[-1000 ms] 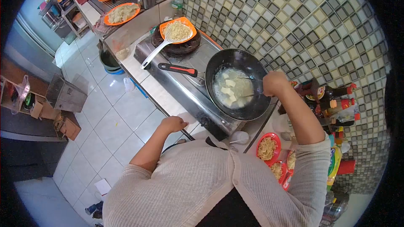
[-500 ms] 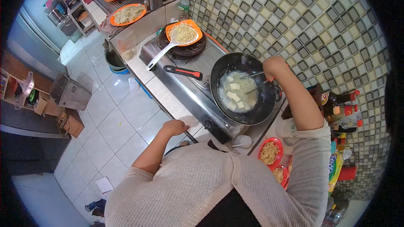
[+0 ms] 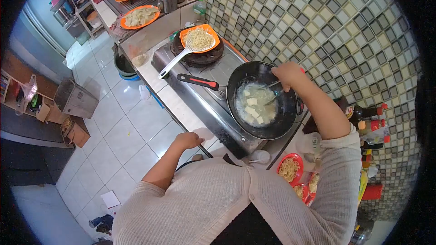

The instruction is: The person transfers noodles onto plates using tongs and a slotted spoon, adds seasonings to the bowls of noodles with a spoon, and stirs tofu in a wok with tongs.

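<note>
My right hand (image 3: 288,76) is closed around a thin metal cooking utensil (image 3: 273,83) with a red handle end, above the far side of a black wok (image 3: 287,120). The utensil's head dips into the broth and cannot be made out clearly. Pale tofu cubes (image 3: 251,110) sit in cloudy, bubbling broth with thin strands. The wok stands on a steel gas stove (image 3: 200,100), its black and red handle (image 3: 198,81) pointing left. My left hand (image 3: 188,141) hovers by the counter's front edge, fingers curled, with nothing seen in it.
An orange plate (image 3: 212,31) of noodles with a white slotted ladle (image 3: 176,63) lies on the other burner. Red plates (image 3: 297,159) of noodles, a white spoon (image 3: 260,156) and several bottles (image 3: 370,111) stand at right. Another orange plate (image 3: 154,17) is farther back.
My right hand has shifted left and slightly down over the wok, moving the utensil through the broth. The tofu cubes have drifted a little. My left hand stays almost still.
</note>
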`<state>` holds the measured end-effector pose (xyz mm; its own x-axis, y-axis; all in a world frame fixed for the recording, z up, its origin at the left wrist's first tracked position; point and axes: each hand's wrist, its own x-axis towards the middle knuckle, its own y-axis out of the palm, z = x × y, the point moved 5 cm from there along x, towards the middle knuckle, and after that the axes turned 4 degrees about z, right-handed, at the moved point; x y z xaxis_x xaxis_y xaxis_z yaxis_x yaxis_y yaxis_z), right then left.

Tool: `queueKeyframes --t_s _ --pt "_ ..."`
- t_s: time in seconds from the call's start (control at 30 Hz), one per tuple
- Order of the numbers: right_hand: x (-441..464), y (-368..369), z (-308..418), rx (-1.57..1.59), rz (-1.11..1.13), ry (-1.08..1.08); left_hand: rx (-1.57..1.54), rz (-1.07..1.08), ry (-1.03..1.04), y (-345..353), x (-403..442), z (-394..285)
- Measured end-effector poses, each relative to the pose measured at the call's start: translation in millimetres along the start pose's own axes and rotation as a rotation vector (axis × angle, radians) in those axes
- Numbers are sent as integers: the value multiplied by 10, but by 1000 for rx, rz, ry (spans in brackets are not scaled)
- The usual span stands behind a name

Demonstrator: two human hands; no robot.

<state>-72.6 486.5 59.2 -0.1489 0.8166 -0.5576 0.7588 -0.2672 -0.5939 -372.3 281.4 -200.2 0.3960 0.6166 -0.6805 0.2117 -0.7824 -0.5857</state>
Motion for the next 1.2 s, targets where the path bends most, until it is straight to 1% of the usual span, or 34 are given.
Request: queueKeyframes --t_s 0.03,0.07,0.13,0.17,0.23,0.37,0.43,0.63,0.67,0.73,0.77,0.83,0.9,0.97,1.03,1.17,1.2 --pt "-19 -21 41 -8 -65 3 1 -2 0 3 4 -3" --pt "14 56 87 -6 -67 4 6 -3 -6 5 8 -2" --pt "67 96 204 -8 -230 -30 13 -6 -14 -13 -17 5" --pt "116 130 194 -7 -230 -29 11 -26 -9 -25 -36 10" --pt "133 131 221 -89 -79 -32 7 -45 -4 -41 -66 4" --pt "103 162 226 -102 -96 -16 0 -17 -32 -59 -134 12" --pt "-46 172 238 -158 -162 -44 -13 -23 -29 -84 -149 11" --pt "-410 472 71 -182 -212 -104 -27 -43 -33 -78 -139 92" --pt "-454 478 45 -184 -210 -100 -5 -26 -30 -64 -119 96" --pt "-519 551 -39 -209 -104 -17 19 -9 -21 -59 -122 60" --pt "-540 620 -83 -209 -101 -12 8 -20 -19 -64 -132 46" --pt "-637 598 -163 -139 -394 15 2 -31 -12 -80 -121 14" --pt "-677 613 -199 -145 -386 15 29 2 -4 -60 -58 4" --pt "-746 538 -196 -151 -381 12 33 -12 4 -34 5 19" --pt "-802 434 -166 -106 -259 34 34 -28 10 -29 7 32" --pt "-703 507 -106 -109 -337 34 18 -42 -24 -80 -147 17" --pt "-692 499 -83 -91 -405 35 5 -41 -37 -97 -201 6"
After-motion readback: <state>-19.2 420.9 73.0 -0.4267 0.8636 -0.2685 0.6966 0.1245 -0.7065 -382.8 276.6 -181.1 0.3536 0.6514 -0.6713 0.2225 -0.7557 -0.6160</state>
